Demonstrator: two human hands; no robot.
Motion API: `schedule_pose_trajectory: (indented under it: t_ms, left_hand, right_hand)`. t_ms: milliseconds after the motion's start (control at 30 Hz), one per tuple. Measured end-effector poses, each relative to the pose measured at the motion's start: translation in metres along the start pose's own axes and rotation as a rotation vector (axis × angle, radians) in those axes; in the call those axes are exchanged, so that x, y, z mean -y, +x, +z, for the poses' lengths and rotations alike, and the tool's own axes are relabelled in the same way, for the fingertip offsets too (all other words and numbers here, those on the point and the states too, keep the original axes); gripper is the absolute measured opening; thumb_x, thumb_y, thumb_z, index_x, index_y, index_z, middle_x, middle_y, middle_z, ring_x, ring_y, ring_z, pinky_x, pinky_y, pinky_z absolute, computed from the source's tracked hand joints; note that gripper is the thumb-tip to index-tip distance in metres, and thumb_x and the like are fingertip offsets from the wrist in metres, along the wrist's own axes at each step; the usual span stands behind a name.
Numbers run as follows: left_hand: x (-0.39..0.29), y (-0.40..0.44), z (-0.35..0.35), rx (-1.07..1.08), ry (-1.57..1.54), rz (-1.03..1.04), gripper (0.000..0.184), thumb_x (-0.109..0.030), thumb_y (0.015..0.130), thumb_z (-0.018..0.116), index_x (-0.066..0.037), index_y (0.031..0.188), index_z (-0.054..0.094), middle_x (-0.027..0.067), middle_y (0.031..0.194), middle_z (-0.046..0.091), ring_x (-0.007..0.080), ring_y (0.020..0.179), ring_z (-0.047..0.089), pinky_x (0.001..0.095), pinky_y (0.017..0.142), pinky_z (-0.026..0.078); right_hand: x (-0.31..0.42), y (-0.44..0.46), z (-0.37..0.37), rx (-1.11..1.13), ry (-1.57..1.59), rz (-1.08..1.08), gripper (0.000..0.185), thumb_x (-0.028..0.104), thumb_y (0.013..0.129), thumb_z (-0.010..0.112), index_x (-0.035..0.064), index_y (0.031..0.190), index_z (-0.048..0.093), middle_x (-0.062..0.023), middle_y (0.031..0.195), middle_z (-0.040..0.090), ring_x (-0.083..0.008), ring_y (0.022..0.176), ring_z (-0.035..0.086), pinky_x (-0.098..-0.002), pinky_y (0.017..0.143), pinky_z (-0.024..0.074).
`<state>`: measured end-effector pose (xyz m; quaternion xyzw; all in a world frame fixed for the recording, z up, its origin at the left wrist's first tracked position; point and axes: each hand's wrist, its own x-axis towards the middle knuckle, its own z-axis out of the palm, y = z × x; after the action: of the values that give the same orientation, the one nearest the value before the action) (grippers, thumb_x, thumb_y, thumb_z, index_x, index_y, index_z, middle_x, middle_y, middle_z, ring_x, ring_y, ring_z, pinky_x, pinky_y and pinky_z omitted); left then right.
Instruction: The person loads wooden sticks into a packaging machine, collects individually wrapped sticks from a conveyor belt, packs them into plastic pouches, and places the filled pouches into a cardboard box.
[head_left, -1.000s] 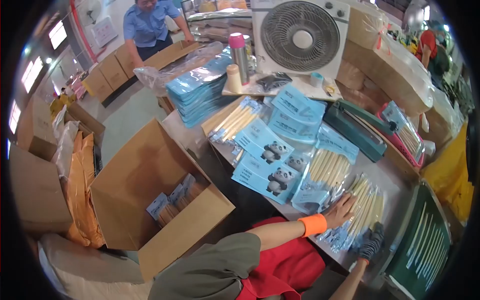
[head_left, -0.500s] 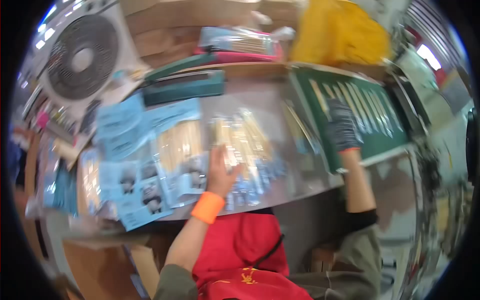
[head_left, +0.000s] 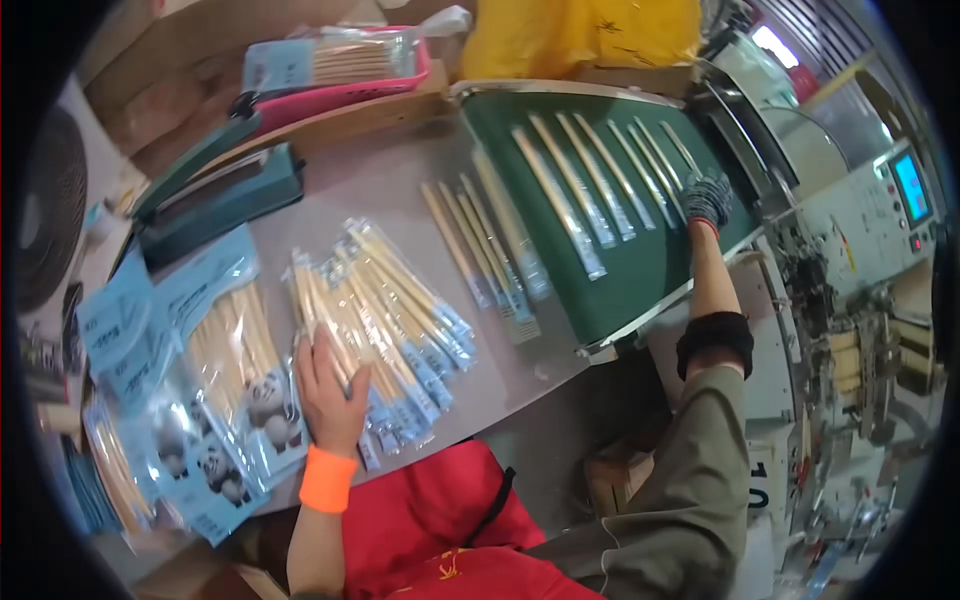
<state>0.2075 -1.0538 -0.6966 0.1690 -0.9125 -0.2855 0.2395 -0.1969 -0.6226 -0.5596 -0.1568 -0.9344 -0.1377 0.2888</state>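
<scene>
Right hand (head_left: pixel 709 202), grip unclear, moved along one belt (head_left: pixel 605 305) with at least six packets (head_left: pixel 557 202); left hand (head_left: pixel 333 392), spread, touches one pile (head_left: pixel 388 310).

Bright, glare on wrapped sticks (head_left: pixel 385 322), dark curved edges

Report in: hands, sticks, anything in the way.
Left hand open on stick pile. Gloved right hand at green belt, grip unclear. More sticks between pile and belt; no blockage seen.
</scene>
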Motion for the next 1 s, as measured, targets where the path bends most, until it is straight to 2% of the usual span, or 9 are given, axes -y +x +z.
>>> schedule_pose_trajectory:
  t_ms: [67,200,267,500,600,733,800,933,1000]
  left_hand:
    - [-0.003,0.001,-0.001,0.028,-0.028,-0.005,0.069,-0.021,0.077,0.067,0.002,0.135,0.037,0.028,0.129,0.038,0.0445,0.118,0.037,0.0483,0.102,0.029]
    - [-0.013,0.003,0.001,0.062,0.033,-0.03,0.068,-0.02,0.08,0.064,0.0,0.137,0.034,0.0253,0.131,0.037,0.041,0.122,0.035,0.0451,0.103,0.027]
    - [-0.011,0.003,0.002,0.059,0.054,-0.017,0.07,-0.025,0.078,0.065,0.001,0.136,0.035,0.0282,0.129,0.038,0.0445,0.119,0.036,0.0484,0.102,0.029]
    - [-0.005,0.002,0.005,-0.017,-0.035,0.017,0.068,-0.026,0.078,0.067,0.001,0.132,0.038,0.026,0.124,0.041,0.0408,0.117,0.04,0.044,0.1,0.033]
    - [-0.003,0.002,0.014,-0.071,-0.627,-0.108,0.061,-0.023,0.076,0.071,0.002,0.124,0.043,0.0209,0.118,0.045,0.0324,0.115,0.044,0.0395,0.098,0.036]
    - [0.009,-0.008,0.02,-0.179,-0.246,0.016,0.07,-0.024,0.078,0.069,0.0,0.134,0.034,0.0231,0.131,0.037,0.0333,0.122,0.04,0.0393,0.101,0.035]
    - [0.009,-0.007,0.02,-0.225,-0.297,-0.063,0.073,-0.027,0.081,0.065,-0.002,0.139,0.028,0.0269,0.138,0.03,0.0389,0.126,0.036,0.0395,0.104,0.032]
    - [0.004,0.018,0.017,-0.271,-0.539,-0.277,0.07,-0.029,0.082,0.064,0.0,0.137,0.032,0.0266,0.134,0.037,0.0364,0.123,0.04,0.0411,0.1,0.035]
    - [0.018,0.03,-0.002,-0.317,-0.678,-0.326,0.068,-0.028,0.082,0.065,0.0,0.136,0.033,0.026,0.13,0.042,0.0355,0.121,0.043,0.0427,0.098,0.036]
  right_hand:
    - [-0.001,0.0,-0.004,0.052,0.013,0.094,0.055,0.044,0.088,0.045,0.0095,0.13,0.048,-0.0154,0.141,0.037,-0.0301,0.13,0.035,-0.0407,0.107,0.0299]
    - [-0.008,0.015,0.038,-0.091,0.033,0.019,0.046,0.041,0.086,0.048,0.0097,0.119,0.057,-0.0173,0.133,0.045,-0.0323,0.121,0.045,-0.0412,0.101,0.0365]
    - [0.007,0.009,0.036,0.06,0.176,-0.301,0.045,0.039,0.088,0.046,0.0072,0.117,0.057,-0.0188,0.125,0.052,-0.0325,0.116,0.049,-0.0402,0.1,0.0368]
    - [0.045,-0.057,0.004,0.271,0.78,-0.629,0.044,0.033,0.094,0.042,0.0011,0.123,0.052,-0.0189,0.127,0.051,-0.0317,0.121,0.044,-0.0373,0.105,0.0298]
    - [0.084,-0.111,-0.059,0.304,0.745,-0.703,0.049,0.034,0.093,0.044,-0.0027,0.124,0.05,-0.0215,0.131,0.047,-0.0337,0.124,0.041,-0.0374,0.106,0.0286]
    - [0.141,-0.171,-0.078,0.09,0.404,-1.043,0.054,0.035,0.091,0.046,-0.0061,0.127,0.045,-0.0265,0.13,0.044,-0.0387,0.125,0.038,-0.041,0.107,0.0285]
    - [0.171,-0.213,-0.117,0.293,0.511,-0.975,0.057,0.038,0.09,0.046,-0.0047,0.128,0.044,-0.0261,0.132,0.043,-0.0373,0.125,0.038,-0.0404,0.106,0.0299]
    - [0.226,-0.219,-0.099,0.438,0.489,-0.806,0.068,0.051,0.09,0.039,-0.0016,0.133,0.04,-0.0193,0.133,0.046,-0.0314,0.124,0.043,-0.0379,0.105,0.0319]
    - [0.238,-0.211,-0.079,0.492,0.523,-0.76,0.063,0.046,0.091,0.039,-0.0015,0.132,0.041,-0.0182,0.13,0.048,-0.0304,0.12,0.045,-0.0377,0.102,0.0339]
